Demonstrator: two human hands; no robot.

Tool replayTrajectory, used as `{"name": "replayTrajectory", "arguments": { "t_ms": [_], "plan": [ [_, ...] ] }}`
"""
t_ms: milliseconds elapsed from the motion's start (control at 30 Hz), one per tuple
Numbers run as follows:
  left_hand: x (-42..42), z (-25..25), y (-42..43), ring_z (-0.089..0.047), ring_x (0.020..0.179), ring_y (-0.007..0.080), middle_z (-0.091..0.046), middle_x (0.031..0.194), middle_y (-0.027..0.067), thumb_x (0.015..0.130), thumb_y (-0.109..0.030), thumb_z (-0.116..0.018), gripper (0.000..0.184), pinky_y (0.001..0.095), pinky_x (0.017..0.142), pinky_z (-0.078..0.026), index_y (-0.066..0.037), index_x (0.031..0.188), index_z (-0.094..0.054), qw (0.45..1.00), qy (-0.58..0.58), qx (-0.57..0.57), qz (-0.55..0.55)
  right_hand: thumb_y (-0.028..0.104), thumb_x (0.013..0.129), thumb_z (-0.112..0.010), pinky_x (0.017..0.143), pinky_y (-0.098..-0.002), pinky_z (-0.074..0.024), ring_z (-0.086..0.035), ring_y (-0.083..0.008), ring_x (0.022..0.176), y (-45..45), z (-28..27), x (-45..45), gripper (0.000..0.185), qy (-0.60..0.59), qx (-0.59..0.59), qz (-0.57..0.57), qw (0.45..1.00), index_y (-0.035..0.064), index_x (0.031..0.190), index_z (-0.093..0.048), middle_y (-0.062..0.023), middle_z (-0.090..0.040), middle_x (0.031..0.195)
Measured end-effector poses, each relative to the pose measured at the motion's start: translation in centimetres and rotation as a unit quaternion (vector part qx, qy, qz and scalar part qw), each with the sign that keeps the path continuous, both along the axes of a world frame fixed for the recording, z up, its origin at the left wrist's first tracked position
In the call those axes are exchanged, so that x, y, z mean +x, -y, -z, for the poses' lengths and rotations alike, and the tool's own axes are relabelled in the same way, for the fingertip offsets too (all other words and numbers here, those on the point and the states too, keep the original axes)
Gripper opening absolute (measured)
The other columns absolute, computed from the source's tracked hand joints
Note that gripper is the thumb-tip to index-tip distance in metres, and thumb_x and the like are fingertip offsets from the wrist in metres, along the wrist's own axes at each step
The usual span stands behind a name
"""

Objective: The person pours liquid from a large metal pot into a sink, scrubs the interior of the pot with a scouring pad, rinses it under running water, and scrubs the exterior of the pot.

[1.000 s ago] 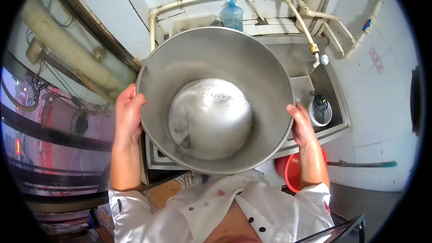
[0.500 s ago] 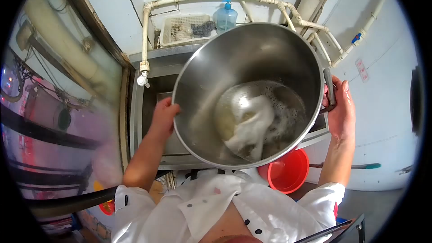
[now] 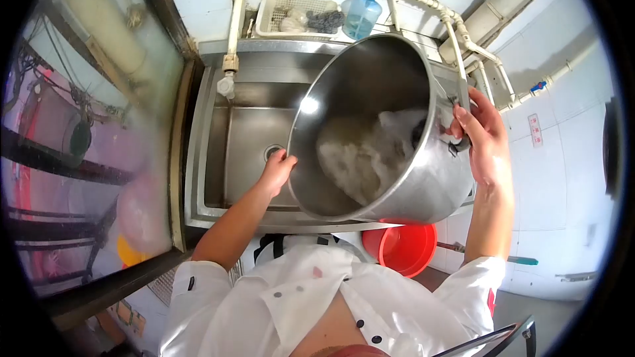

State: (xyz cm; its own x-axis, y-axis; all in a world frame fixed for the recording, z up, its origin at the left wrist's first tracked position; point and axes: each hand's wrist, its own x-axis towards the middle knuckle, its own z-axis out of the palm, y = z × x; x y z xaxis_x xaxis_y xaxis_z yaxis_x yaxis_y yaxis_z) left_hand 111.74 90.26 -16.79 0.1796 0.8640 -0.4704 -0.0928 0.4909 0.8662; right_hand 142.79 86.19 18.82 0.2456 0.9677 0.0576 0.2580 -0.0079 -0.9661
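Observation:
A large stainless steel pot (image 3: 360,92) is tilted to the left over the sink (image 3: 241,158), its mouth facing left and toward me. Cloudy, foamy water (image 3: 360,168) lies inside it. My left hand (image 3: 276,173) is closed at the left side of the rim, with some fingers hidden behind it. On the other side, my right hand (image 3: 481,133) is wrapped round the pot's side handle (image 3: 464,116).
A tap (image 3: 225,84) hangs over the sink's left side. Behind stand a white plastic basket (image 3: 266,16) with scrubbers and a blue pump bottle (image 3: 362,16). Below the sink's front edge is a red bucket (image 3: 413,251). A window frame (image 3: 177,158) borders the left.
The pot has tipped further left, so its right outer side now shows. The water inside has shifted, and more of the sink basin is visible.

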Motion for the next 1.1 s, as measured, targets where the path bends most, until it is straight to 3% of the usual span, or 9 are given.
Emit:
{"name": "replayTrajectory", "arguments": {
  "t_ms": [67, 167, 300, 467, 667, 1000, 1100],
  "plan": [
    [-0.9, 1.4, 0.1, -0.051, 0.084, 0.0097, -0.058, 0.089, -0.0005, 0.091, -0.017, -0.059, 0.012, 0.0307, 0.07, -0.042, -0.005, 0.093, -0.06, 1.0, 0.023, 0.002, -0.018, 0.01, 0.094, -0.063, 0.07, -0.0274, -0.0444, -0.057, -0.0138, 0.075, -1.8, 0.4, -1.5, 0.053, 0.004, 0.009, -0.015, 1.0, -0.0129, 0.138, -0.043, -0.0074, -0.059, 0.089],
    [-3.2, 2.4, 0.7, -0.053, 0.091, 0.0113, -0.061, 0.097, -0.0006, 0.093, -0.02, -0.059, 0.014, 0.0312, 0.075, -0.045, -0.008, 0.098, -0.062, 0.99, 0.113, -0.085, -0.017, 0.008, 0.094, -0.061, 0.074, -0.0291, -0.0497, -0.06, -0.0144, 0.077, -4.0, 0.7, -3.2, 0.055, 0.016, -0.019, -0.055, 0.998, -0.0143, 0.14, -0.039, -0.0089, -0.061, 0.093],
    [-5.2, 3.1, 2.3, -0.056, 0.095, 0.0126, -0.063, 0.101, -0.0016, 0.093, -0.021, -0.059, 0.016, 0.0316, 0.078, -0.047, -0.011, 0.104, -0.064, 0.987, 0.115, -0.104, -0.042, 0.008, 0.095, -0.061, 0.081, -0.031, -0.054, -0.063, -0.0159, 0.08, -6.7, 1.2, -5.7, 0.057, 0.024, -0.06, -0.093, 0.994, -0.0152, 0.141, -0.037, -0.0109, -0.062, 0.096],
    [-9.7, 4.2, 4.1, -0.057, 0.095, 0.0134, -0.063, 0.104, -0.0008, 0.092, -0.024, -0.061, 0.025, 0.0313, 0.08, -0.049, -0.011, 0.113, -0.065, 0.987, 0.061, -0.111, -0.097, 0.006, 0.095, -0.06, 0.083, -0.031, -0.0544, -0.063, -0.0158, 0.081, -9.2, 2.1, -8.8, 0.056, 0.066, -0.089, -0.096, 0.989, -0.015, 0.141, -0.037, -0.0118, -0.063, 0.095],
    [-14.7, 7.6, 6.5, -0.057, 0.091, 0.0143, -0.06, 0.097, 0.001, 0.092, -0.027, -0.063, 0.023, 0.0311, 0.077, -0.048, -0.009, 0.107, -0.064, 0.979, 0.037, -0.145, -0.14, 0.006, 0.094, -0.06, 0.081, -0.0293, -0.054, -0.065, -0.0152, 0.081, -10.6, 3.9, -10.0, 0.056, 0.093, -0.098, -0.112, 0.984, -0.0142, 0.142, -0.038, -0.011, -0.063, 0.094],
    [-15.5, 8.5, 6.3, -0.057, 0.088, 0.0135, -0.06, 0.094, 0.0018, 0.093, -0.028, -0.064, 0.025, 0.0306, 0.075, -0.048, -0.008, 0.107, -0.064, 0.979, 0.017, -0.147, -0.139, 0.007, 0.094, -0.062, 0.079, -0.0285, -0.0535, -0.063, -0.0134, 0.079, -11.1, 5.6, -11.9, 0.056, 0.103, -0.099, -0.109, 0.984, -0.0124, 0.142, -0.038, -0.0081, -0.063, 0.092],
    [-15.6, 8.6, 5.8, -0.057, 0.088, 0.0134, -0.061, 0.095, 0.0021, 0.094, -0.027, -0.064, 0.025, 0.03, 0.075, -0.048, -0.007, 0.108, -0.064, 0.979, 0.01, -0.143, -0.143, 0.007, 0.094, -0.061, 0.076, -0.0263, -0.052, -0.065, -0.0151, 0.08, -11.7, 6.2, -12.3, 0.058, 0.109, -0.098, -0.106, 0.983, -0.0137, 0.142, -0.036, -0.013, -0.066, 0.096]
  ]
}}
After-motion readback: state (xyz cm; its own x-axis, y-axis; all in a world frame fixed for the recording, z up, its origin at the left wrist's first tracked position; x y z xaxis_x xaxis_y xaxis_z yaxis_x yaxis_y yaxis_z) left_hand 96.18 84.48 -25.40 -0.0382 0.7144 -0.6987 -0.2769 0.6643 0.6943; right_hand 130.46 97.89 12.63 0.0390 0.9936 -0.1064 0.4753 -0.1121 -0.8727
